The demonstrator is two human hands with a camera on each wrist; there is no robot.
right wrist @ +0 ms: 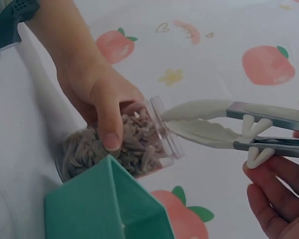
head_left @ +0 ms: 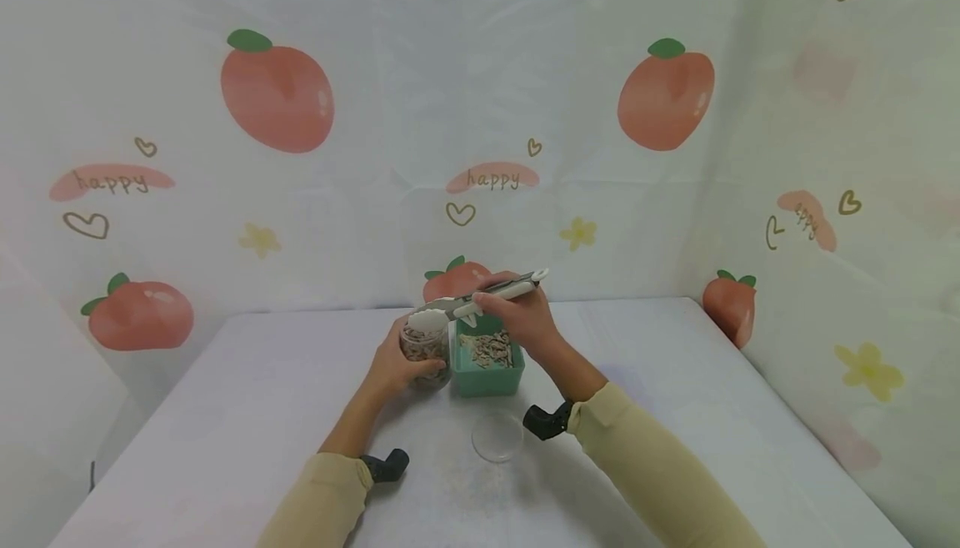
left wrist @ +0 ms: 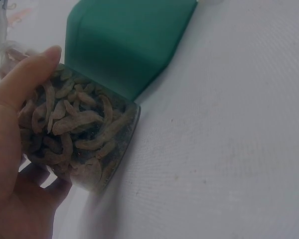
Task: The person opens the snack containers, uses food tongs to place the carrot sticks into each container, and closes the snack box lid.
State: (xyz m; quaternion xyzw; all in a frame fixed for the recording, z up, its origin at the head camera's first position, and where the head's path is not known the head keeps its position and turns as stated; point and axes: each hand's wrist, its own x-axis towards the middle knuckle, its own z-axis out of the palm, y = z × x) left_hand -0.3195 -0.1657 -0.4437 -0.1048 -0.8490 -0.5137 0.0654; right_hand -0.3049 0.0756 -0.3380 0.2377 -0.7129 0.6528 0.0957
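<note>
My left hand point(head_left: 388, 369) grips a clear jar point(left wrist: 84, 124) around its side, thumb on the near face. Greyish-brown, dried, curled strips fill much of the jar. In my right hand point(head_left: 527, 319) is a pair of kitchen tongs point(right wrist: 204, 119) with white scalloped heads and grey arms. The tong heads are at the open mouth of the jar, slightly parted; whether anything lies between them cannot be made out. Right beside the jar stands a green box point(head_left: 487, 381), open at the top, with more of the dried strips point(head_left: 491, 349) inside.
A round clear lid point(head_left: 497, 437) lies on the white tabletop point(head_left: 262, 414) in front of the green box. Behind the table hangs a white sheet point(head_left: 360, 231) printed with peaches. Black wrist cameras point(head_left: 547, 421) sit on both forearms.
</note>
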